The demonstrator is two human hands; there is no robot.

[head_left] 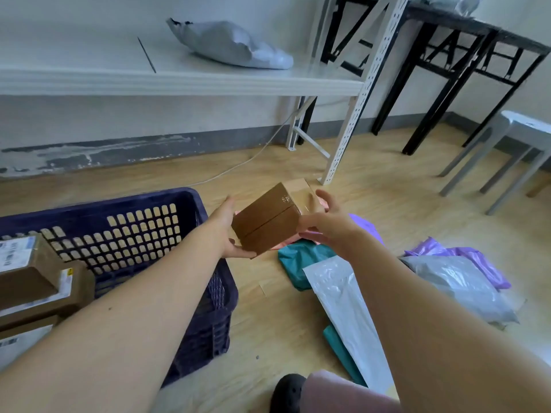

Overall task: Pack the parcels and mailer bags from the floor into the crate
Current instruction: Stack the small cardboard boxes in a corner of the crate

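A brown cardboard parcel (269, 220) is held in the air between both hands, just right of the dark blue crate (190, 204). My left hand (229, 231) grips its left and bottom side. My right hand (326, 217) holds its right end. The crate holds several labelled cardboard boxes (38, 281) at its left. On the floor lie a teal mailer bag (301, 257), a white mailer bag (343, 305), a grey mailer bag (459, 287), purple mailer bags (465, 254) and a pink one, mostly hidden under the parcel.
A white metal shelf (179, 79) carries a grey mailer bag (229, 46). Its perforated post (348, 126) stands just behind the parcel. Black folding tables (465, 55) and a grey plastic stool (512, 144) are at the right. A white cable (253, 156) runs along the floor.
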